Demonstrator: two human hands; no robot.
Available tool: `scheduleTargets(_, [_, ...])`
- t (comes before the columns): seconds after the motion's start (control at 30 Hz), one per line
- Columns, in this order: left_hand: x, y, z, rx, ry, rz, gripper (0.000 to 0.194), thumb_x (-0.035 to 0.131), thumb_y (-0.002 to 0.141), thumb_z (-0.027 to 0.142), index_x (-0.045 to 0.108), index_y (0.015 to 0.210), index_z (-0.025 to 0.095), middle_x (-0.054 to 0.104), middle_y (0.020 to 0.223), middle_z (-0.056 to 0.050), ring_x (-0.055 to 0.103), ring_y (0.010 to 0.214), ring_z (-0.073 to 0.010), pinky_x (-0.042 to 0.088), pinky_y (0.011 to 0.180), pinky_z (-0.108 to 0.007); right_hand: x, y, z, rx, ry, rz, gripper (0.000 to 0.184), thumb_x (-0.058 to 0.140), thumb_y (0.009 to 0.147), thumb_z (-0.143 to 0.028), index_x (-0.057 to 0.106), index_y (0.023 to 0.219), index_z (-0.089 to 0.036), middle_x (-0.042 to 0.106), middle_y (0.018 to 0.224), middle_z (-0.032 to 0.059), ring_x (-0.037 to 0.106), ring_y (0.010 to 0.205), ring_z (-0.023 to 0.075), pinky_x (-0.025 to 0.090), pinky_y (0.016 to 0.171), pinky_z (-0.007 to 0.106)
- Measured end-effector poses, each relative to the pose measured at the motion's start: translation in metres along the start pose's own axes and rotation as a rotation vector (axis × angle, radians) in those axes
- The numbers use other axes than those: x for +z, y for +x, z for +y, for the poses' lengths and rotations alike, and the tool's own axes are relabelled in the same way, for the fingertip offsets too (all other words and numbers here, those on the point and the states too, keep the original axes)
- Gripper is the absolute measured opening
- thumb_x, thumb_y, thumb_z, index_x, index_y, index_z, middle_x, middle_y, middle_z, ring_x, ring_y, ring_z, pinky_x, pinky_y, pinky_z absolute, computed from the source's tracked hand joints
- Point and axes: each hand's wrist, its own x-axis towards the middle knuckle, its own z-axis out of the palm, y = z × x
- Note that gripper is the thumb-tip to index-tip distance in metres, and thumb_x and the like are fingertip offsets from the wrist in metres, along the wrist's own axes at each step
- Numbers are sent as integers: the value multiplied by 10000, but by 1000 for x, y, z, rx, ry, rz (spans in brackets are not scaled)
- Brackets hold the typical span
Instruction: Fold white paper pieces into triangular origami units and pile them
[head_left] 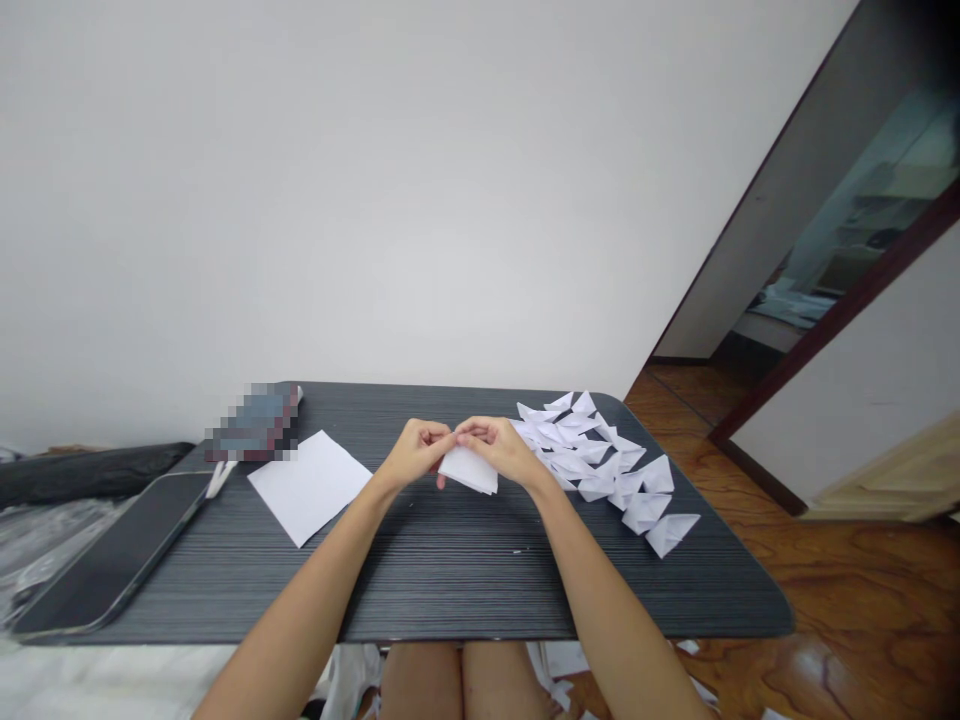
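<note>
Both my hands meet above the middle of the dark table, gripping one piece of folded white paper (468, 471). My left hand (417, 450) pinches its upper left corner between thumb and fingers. My right hand (496, 446) holds the top right part, its thumb close to the other thumb. Several layers show at the paper's lower edge. To the right lies a cluster of folded paper boats (628, 487), partly behind my right hand. A flat square sheet of white paper (309, 487) rests left of my left forearm.
The dark ribbed table (465, 590) stands against a white wall. At its left lie a phone (124, 560), a white cable (219, 478) and a blurred-out object (255, 425). Paper scraps (566, 657) are on the wooden floor below. A doorway opens at right.
</note>
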Motion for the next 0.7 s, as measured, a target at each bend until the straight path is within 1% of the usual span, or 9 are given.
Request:
scheduleTargets(0.1, [1, -1, 2, 9, 22, -36, 400, 484, 759, 415, 464, 480, 130, 482, 322, 24, 478, 305, -75, 246, 336, -155, -1, 0, 0, 11, 49, 15, 189, 544, 703, -329, 570, 717, -143, 573, 663, 9, 511, 589, 100, 380, 510, 194])
scheduleTargets(0.2, [2, -2, 4, 16, 47, -87, 391, 469, 765, 424, 487, 514, 125, 511, 341, 14, 471, 308, -66, 245, 334, -148, -4, -1, -1, 28, 56, -14, 175, 543, 700, -320, 538, 689, -145, 540, 629, -11, 488, 554, 89, 363, 500, 189])
scheduleTargets(0.27, [3, -3, 4, 20, 69, -114, 389, 460, 770, 426, 500, 530, 122, 517, 345, 11, 471, 308, -63, 243, 331, -144, -5, -1, -1, 16, -9, -33, 160, 519, 716, -297, 520, 666, -145, 519, 609, -17, 468, 537, 83, 353, 495, 188])
scheduleTargets(0.4, [5, -3, 4, 20, 74, -157, 377, 455, 777, 416, 514, 551, 119, 536, 356, 1, 465, 309, -61, 267, 334, -141, -3, -1, 4, -61, -188, -51, 159, 457, 752, -251, 518, 650, -145, 515, 603, -9, 464, 558, 93, 353, 504, 193])
scheduleTargets(0.47, [4, -2, 3, 8, 51, -158, 376, 457, 775, 415, 514, 552, 119, 547, 364, -6, 466, 308, -62, 278, 332, -142, -2, 0, 6, -82, -214, -33, 171, 447, 760, -256, 527, 658, -145, 524, 613, -6, 471, 567, 95, 353, 501, 190])
scheduleTargets(0.53, [2, -1, 2, -12, 15, -117, 379, 460, 771, 418, 506, 543, 118, 550, 368, -8, 475, 303, -66, 283, 325, -142, -3, 1, 8, -73, -196, 9, 195, 442, 768, -285, 539, 675, -144, 532, 612, -7, 472, 552, 92, 349, 482, 185])
scheduleTargets(0.57, [0, 0, 2, -26, -8, -79, 376, 464, 769, 417, 504, 545, 117, 553, 374, -7, 481, 300, -69, 285, 319, -143, -4, 1, 8, -56, -184, 18, 210, 448, 767, -305, 542, 674, -141, 533, 600, -9, 473, 535, 89, 346, 467, 182])
scheduleTargets(0.7, [-7, 3, -1, -56, -89, 101, 333, 490, 758, 400, 507, 592, 112, 546, 377, 5, 490, 284, -87, 297, 302, -155, -12, 0, 6, 60, -134, -36, 300, 462, 759, -385, 515, 606, -133, 497, 456, -30, 468, 384, 77, 303, 372, 170])
